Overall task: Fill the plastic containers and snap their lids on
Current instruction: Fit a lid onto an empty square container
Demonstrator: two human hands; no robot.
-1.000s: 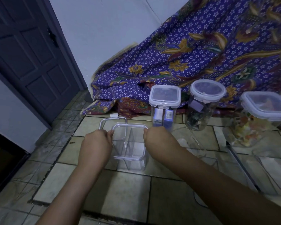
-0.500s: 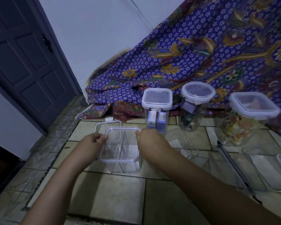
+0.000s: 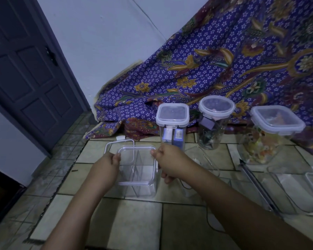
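Observation:
A clear square container point(image 3: 136, 175) with nothing inside stands open on the tiled floor. My left hand point(image 3: 106, 168) grips its left rim and my right hand point(image 3: 170, 162) grips its right rim. Its clear lid point(image 3: 109, 144) lies flat on the floor just behind it. Three lidded containers stand in a row at the back: a tall square one point(image 3: 172, 129) with blue packets, a round one point(image 3: 214, 121), and a wide square one point(image 3: 271, 136) with colourful contents.
A purple patterned cloth point(image 3: 215, 69) hangs behind the row. More clear containers point(image 3: 287, 190) and a dark rod-like tool point(image 3: 257, 183) lie at the right. A clear round piece point(image 3: 202, 159) lies behind my right hand. A dark door point(image 3: 25, 78) is at the left.
The view has shifted a little. Both hands stay on the open container's rim, with my left hand's grip settling onto the left edge.

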